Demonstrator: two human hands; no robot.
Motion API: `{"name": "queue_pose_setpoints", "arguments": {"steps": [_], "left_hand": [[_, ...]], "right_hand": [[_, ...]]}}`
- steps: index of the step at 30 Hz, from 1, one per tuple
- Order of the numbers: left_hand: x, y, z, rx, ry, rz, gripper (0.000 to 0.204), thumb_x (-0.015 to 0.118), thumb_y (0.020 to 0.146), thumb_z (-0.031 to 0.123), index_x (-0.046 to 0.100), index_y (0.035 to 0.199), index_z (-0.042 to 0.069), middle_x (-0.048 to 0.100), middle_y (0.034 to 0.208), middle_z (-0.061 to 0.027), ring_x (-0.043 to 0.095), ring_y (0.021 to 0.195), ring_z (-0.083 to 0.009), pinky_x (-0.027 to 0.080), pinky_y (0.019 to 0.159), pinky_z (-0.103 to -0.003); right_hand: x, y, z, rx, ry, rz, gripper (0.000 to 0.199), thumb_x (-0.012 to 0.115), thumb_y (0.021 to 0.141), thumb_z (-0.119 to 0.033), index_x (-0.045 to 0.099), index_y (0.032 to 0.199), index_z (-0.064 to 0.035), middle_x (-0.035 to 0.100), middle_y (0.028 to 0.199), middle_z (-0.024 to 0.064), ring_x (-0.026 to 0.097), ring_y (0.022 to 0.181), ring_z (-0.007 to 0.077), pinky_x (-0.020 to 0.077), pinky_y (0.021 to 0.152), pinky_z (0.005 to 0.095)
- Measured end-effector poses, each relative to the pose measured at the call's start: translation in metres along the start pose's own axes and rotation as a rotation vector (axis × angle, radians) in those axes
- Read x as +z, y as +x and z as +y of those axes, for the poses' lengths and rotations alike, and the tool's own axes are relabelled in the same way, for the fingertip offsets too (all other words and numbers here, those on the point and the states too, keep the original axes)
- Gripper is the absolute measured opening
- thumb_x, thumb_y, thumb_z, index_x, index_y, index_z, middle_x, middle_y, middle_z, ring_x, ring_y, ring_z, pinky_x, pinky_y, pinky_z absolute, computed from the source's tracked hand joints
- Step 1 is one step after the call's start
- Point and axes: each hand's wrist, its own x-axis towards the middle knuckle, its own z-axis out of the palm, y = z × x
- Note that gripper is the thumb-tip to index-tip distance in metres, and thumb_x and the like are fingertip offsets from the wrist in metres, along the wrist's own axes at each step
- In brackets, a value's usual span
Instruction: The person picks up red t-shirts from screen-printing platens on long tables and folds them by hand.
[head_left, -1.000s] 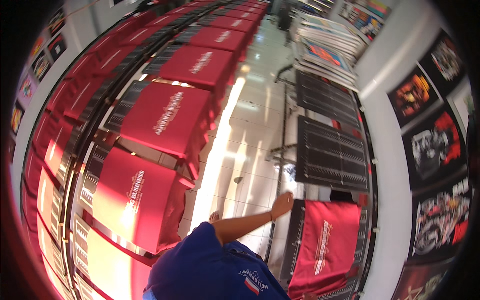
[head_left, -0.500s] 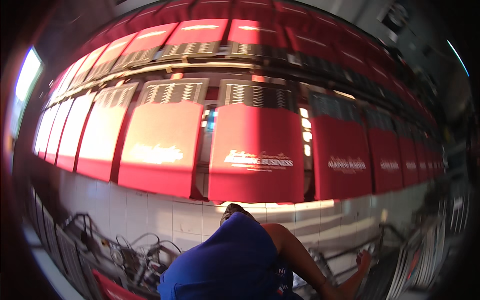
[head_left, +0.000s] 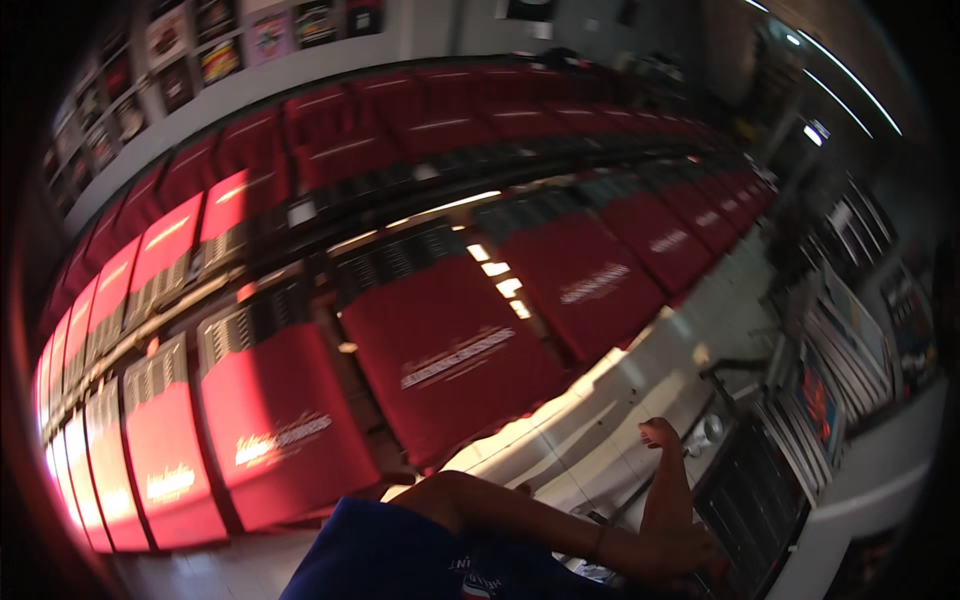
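Reaching low to the black rack point(head_left: 752, 512) at the right, go slow, keep the right hand point(head_left: 690, 548) steady on its edge (cannot tell if spread or shut), and hold the curled-up left hand point(head_left: 660, 433) just above.

I log long rows of red cloth-draped racks point(head_left: 450, 345) above a pale tiled floor point(head_left: 600, 430); right of them, wire display stands point(head_left: 830, 390); ceiling strip lights point(head_left: 850, 85) beyond.
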Motion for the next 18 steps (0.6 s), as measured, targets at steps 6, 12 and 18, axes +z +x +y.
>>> {"name": "queue_pose_setpoints", "arguments": {"steps": [6,12,18], "left_hand": [[-0.033,0.167,-0.042,0.403,-0.586,-0.221,0.033,0.060,0.081,0.025,0.058,0.100,-0.001,0.061,0.101,-0.0179,0.059,0.096,-0.0321,0.045,0.084,-0.042],[-0.112,0.284,-0.150,0.505,-0.806,-0.377,0.031,0.061,0.080,0.022,0.059,0.102,0.000,0.061,0.101,-0.0162,0.058,0.097,-0.0312,0.045,0.085,-0.042],[-0.223,0.343,-0.310,0.350,-0.727,-0.370,0.031,0.061,0.080,0.020,0.059,0.104,0.000,0.061,0.101,-0.0144,0.058,0.098,-0.0304,0.045,0.086,-0.041]], "right_hand": [[-0.171,0.079,0.102,0.072,-0.136,0.102,0.035,0.061,0.084,-0.031,0.064,0.085,0.0039,0.066,0.074,0.0141,0.065,0.065,0.0253,0.0506,0.053,0.0383],[-0.306,0.159,0.067,-0.371,-0.248,0.402,0.036,0.064,0.082,-0.033,0.065,0.097,-0.0005,0.068,0.082,0.0163,0.067,0.070,0.0231,0.0518,0.067,0.0373],[-0.306,0.258,0.058,-0.439,0.139,0.204,0.037,0.065,0.086,-0.029,0.060,0.111,-0.0025,0.067,0.084,0.0131,0.066,0.078,0.0188,0.0510,0.068,0.0307]]}}
